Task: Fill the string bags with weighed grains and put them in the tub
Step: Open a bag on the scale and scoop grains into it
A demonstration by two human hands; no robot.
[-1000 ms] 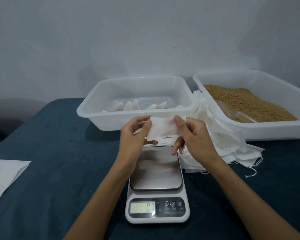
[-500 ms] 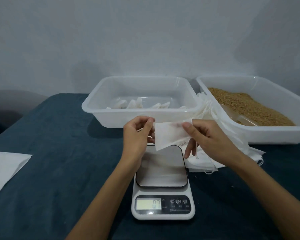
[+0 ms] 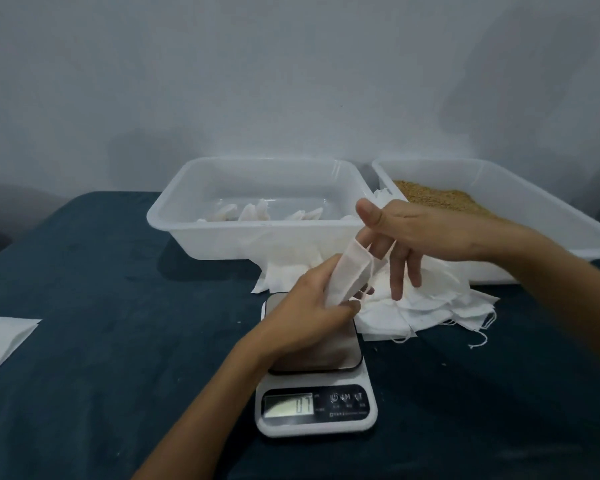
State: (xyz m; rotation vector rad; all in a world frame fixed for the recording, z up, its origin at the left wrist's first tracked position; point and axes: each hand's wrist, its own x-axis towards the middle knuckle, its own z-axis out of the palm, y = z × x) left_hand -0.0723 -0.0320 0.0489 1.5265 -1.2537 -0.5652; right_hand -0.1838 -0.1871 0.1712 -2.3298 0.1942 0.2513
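My left hand [image 3: 312, 303] grips an empty white string bag [image 3: 350, 275] above the kitchen scale [image 3: 316, 386], whose display reads 07. My right hand [image 3: 402, 233] has straight fingers; one or two reach into the bag's open top, the others point down over the pile of empty bags [image 3: 426, 303]. The clear tub [image 3: 257, 237] behind the scale holds several filled white bags [image 3: 257, 213]. The tub of brown grain [image 3: 437, 199] stands at the back right, partly hidden by my right hand.
A dark blue cloth covers the table [image 3: 118, 341]. A white sheet [image 3: 0, 344] lies at the left edge. Loose strings [image 3: 478, 337] trail from the bag pile. A grey wall rises close behind the tubs.
The bag, held flat between both hands before, now stands on end in my left hand. My right hand let go of its edge and slid fingers into its mouth.
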